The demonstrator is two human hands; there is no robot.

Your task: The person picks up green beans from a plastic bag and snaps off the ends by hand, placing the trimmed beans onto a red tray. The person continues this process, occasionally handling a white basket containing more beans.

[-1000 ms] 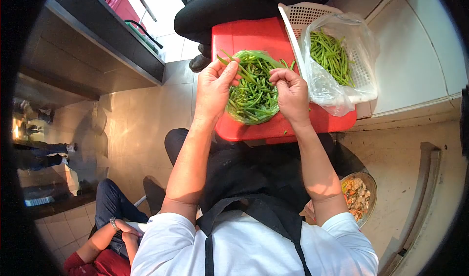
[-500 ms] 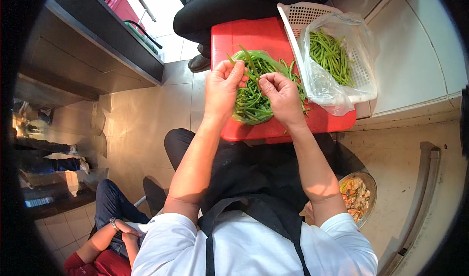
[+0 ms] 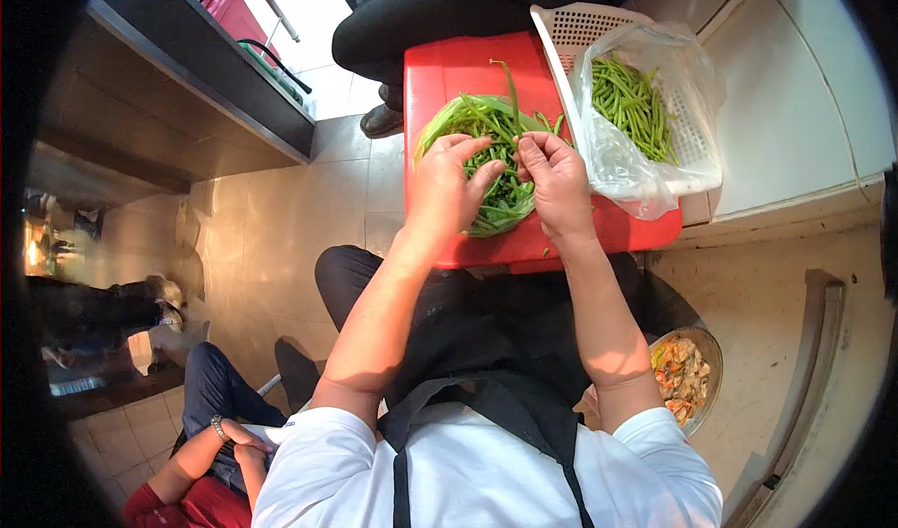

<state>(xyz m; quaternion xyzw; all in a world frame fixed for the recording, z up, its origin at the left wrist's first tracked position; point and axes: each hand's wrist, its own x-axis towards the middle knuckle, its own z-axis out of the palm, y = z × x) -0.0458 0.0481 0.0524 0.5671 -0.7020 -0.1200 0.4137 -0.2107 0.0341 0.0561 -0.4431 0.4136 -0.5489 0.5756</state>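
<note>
A green plastic bag of long green beans (image 3: 486, 144) lies on a red stool top (image 3: 449, 70) in front of me. My left hand (image 3: 447, 189) rests on the bean pile with its fingers spread. Beside it, my right hand (image 3: 558, 180) pinches a single bean (image 3: 511, 86) whose free end sticks up toward the far side. Both hands are over the bag, close together.
A white perforated basket (image 3: 580, 28) lined with a clear bag of trimmed beans (image 3: 634, 105) sits at the right of the stool. A person in black sits across. Another person in red crouches at lower left. A bowl of scraps (image 3: 687, 378) is on the floor right.
My left hand let go of the bean and dropped with spread fingers onto the pile. My right hand shifted slightly right, and the bean it holds now points up and away.
</note>
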